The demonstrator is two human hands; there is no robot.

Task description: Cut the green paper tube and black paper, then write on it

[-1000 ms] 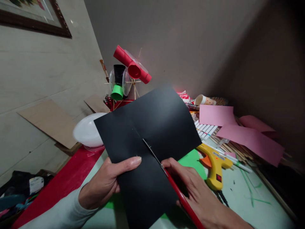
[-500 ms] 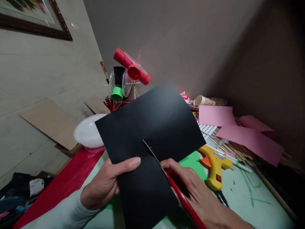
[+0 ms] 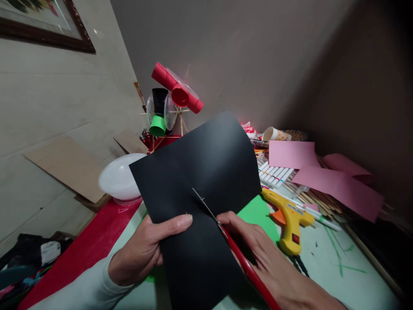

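A large sheet of black paper (image 3: 193, 249) is held up over the table, partly cut through. My left hand (image 3: 148, 245) grips its left edge, thumb on top and the other fingers underneath. In my right hand (image 3: 258, 254) are red-handled scissors (image 3: 240, 256), fingers wrapped round the handle. Their blade lies along the cut near the sheet's middle; the lower blade is hidden by the paper. Beyond the cut, the far part of the sheet bends upward and curls on its right side. Green paper (image 3: 258, 215) shows beneath it.
A yellow glue gun (image 3: 292, 219) lies right of my right hand. Behind it are white markers (image 3: 275, 174), wooden sticks and pink paper pieces (image 3: 342, 185). At the back stand a red paper-tube model (image 3: 177, 88) and a green tube (image 3: 157, 125). A white bowl (image 3: 121, 176) sits left.
The right side of the black sheet curls more and has shifted left, uncovering more of the markers and glue gun. Both hands keep nearly the same place and grip.
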